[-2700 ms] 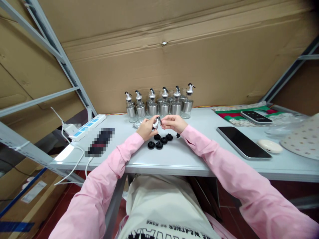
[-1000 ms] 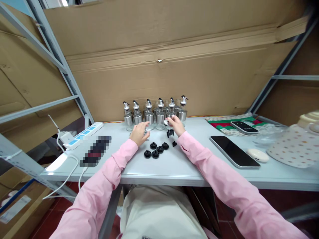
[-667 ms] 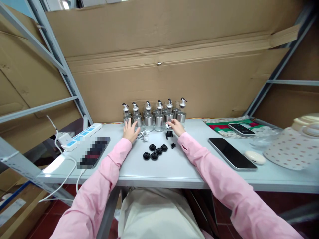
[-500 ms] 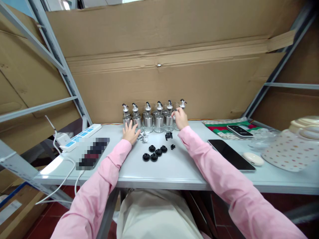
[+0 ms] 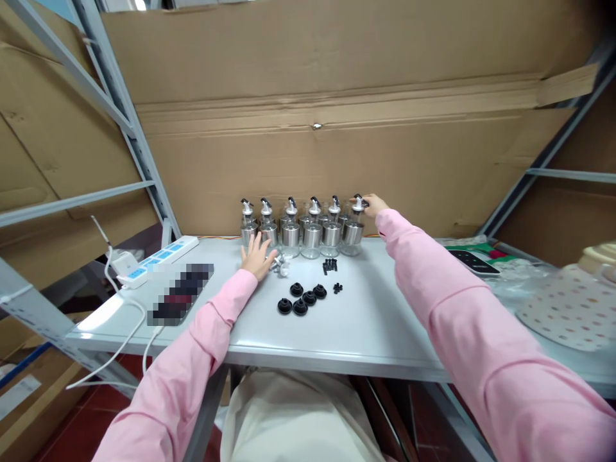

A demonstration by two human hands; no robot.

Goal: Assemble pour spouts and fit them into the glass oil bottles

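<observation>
my right hand (image 5: 374,206) pinches the spout (image 5: 359,203) of the end bottle (image 5: 353,232) just under it. it looks like glass, slippery and easy to break; i'd hold its metal middle. my left hand (image 5: 256,255) lies open, flat on the table (image 5: 366,321).

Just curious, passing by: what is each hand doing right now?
Left hand: open, fingers spread flat on the table.
Right hand: pinching the pourer of the rightmost oil bottle.
</observation>
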